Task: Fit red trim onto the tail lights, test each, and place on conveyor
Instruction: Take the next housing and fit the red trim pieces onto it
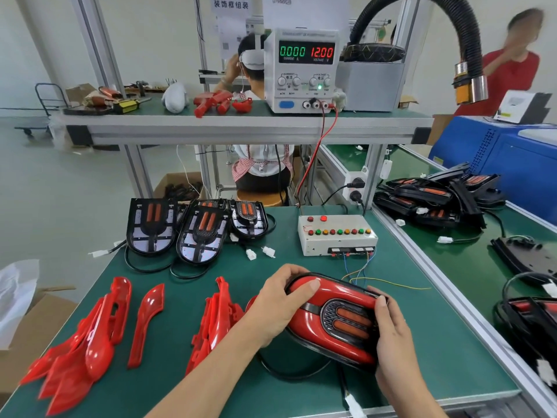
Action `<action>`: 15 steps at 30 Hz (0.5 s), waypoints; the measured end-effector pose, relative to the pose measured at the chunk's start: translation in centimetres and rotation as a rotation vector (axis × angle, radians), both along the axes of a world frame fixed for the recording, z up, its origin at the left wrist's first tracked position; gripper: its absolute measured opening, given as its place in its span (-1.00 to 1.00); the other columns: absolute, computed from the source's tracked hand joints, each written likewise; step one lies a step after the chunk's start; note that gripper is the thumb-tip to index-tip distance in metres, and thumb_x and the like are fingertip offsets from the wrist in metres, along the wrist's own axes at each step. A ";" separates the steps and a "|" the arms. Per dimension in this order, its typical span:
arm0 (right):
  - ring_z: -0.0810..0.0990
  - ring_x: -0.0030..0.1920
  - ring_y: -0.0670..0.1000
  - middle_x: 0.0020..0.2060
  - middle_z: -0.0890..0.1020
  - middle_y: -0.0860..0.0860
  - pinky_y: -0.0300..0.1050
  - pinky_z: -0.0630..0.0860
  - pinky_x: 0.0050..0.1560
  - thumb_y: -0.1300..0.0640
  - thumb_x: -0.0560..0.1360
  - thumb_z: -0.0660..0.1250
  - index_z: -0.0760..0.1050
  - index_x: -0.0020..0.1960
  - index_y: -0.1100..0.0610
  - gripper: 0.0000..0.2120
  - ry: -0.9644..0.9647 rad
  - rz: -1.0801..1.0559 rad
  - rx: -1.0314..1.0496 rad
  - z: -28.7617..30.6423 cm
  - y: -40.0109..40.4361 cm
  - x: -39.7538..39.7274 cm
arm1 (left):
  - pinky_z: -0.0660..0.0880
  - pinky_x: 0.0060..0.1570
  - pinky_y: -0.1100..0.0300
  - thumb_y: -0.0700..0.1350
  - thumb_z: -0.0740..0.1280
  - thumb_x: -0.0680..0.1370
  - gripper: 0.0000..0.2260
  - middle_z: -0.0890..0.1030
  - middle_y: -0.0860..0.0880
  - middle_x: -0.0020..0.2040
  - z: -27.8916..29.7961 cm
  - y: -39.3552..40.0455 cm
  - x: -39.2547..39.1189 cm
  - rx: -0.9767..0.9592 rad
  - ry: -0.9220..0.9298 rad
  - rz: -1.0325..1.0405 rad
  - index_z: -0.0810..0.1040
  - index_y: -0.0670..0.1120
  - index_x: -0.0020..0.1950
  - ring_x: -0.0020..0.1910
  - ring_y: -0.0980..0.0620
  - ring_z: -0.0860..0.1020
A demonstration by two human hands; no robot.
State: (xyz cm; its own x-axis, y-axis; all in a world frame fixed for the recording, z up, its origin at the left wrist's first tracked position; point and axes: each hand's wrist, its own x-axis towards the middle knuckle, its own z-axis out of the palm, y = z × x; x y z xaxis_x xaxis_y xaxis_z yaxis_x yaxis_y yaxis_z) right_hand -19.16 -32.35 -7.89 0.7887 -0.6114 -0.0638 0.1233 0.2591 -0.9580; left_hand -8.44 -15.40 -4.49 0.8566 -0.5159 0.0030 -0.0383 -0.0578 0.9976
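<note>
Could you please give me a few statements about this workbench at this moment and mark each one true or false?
1. Both hands, left hand and right hand, grip the tail light. True.
2. The held tail light has no red trim. False: red trim covers its face.
3. The power supply reads 12.00 volts. True.
4. The current reading is 2.50. False: it shows 0.000.
5. Loose red trim pieces lie on the mat left of the hands. True.

Tail light (337, 319) with glossy red trim (304, 322) fitted — tilted, at five o'clock; spare trims (90, 330) at eight o'clock.
</note>
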 end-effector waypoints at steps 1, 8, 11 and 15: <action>0.74 -0.01 0.20 0.03 0.72 0.06 0.29 0.66 -0.13 -0.10 0.66 0.19 0.58 0.18 -0.07 -0.76 -0.001 -0.012 0.012 -0.1 0.1 0.1 | 0.64 0.03 0.12 0.24 0.50 0.38 -0.54 0.70 0.02 0.06 0.0 0.1 0.0 -0.009 0.034 -0.021 0.57 0.05 0.17 0.02 0.02 0.69; 0.72 0.00 0.26 0.07 0.70 0.15 0.40 0.64 -0.08 -0.02 0.70 0.16 0.59 0.16 -0.03 -0.76 0.004 -0.025 0.043 -0.8 0.4 0.1 | 0.56 0.25 -0.01 0.14 0.40 0.57 -0.59 0.70 -0.14 0.16 0.5 0.7 -0.3 -0.090 0.324 -0.098 0.63 -0.14 0.24 0.15 -0.07 0.67; 0.73 -0.02 0.27 0.04 0.71 0.15 0.34 0.65 -0.10 0.00 0.70 0.16 0.59 0.15 -0.03 -0.76 0.013 -0.007 0.054 -0.8 0.5 0.2 | 0.55 0.28 -0.13 0.00 0.37 0.61 -0.65 0.66 -0.27 0.19 0.9 0.7 -0.4 -0.134 0.434 -0.060 0.61 -0.24 0.25 0.09 -0.13 0.65; 0.74 -0.05 0.23 0.01 0.73 0.13 0.18 0.67 -0.19 0.01 0.70 0.16 0.59 0.15 -0.03 -0.77 0.014 0.012 0.077 -0.7 0.5 0.3 | 0.57 0.19 -0.07 -0.12 0.39 0.61 -0.76 0.70 -0.26 0.06 1.0 0.7 -0.1 -0.131 0.452 -0.003 0.65 -0.27 0.16 0.01 -0.14 0.64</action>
State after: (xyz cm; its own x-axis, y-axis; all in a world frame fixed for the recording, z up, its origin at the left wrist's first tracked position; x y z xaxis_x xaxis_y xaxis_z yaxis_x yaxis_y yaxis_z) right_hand -18.89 -31.83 -8.58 0.7947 -0.5948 -0.1214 0.1064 0.3334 -0.9368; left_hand -8.54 -14.69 -3.45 0.7853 -0.5386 -0.3053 0.4021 0.0687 0.9130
